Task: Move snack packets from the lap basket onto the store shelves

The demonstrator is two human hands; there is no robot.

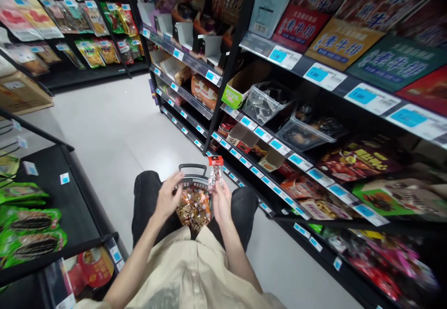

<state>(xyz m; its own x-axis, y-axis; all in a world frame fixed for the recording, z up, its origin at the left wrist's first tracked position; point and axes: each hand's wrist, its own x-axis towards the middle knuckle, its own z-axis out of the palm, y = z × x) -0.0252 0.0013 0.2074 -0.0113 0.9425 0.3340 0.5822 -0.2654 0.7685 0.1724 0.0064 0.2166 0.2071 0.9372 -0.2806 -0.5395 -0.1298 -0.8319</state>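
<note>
Between my knees stands a dark basket (199, 177) with a handle (193, 166) at its far side. It holds many small wrapped snack packs (194, 206) in brown, orange and clear film. My right hand (222, 199) grips the lower end of a small clear snack packet (215, 173) with a red top, held upright over the basket's right rim. At the basket's left side is my left hand (169, 196), its fingers apart and nothing visible in them. Whether it touches the rim I cannot tell.
Shelves (300, 160) with price tags rise close on my right, bearing snack bags and clear plastic tubs (267, 102). On the left, a low black rack (45, 174) holds green bags (33, 234). Grey floor (101, 113) runs ahead to more shelves and a cardboard box (24, 92).
</note>
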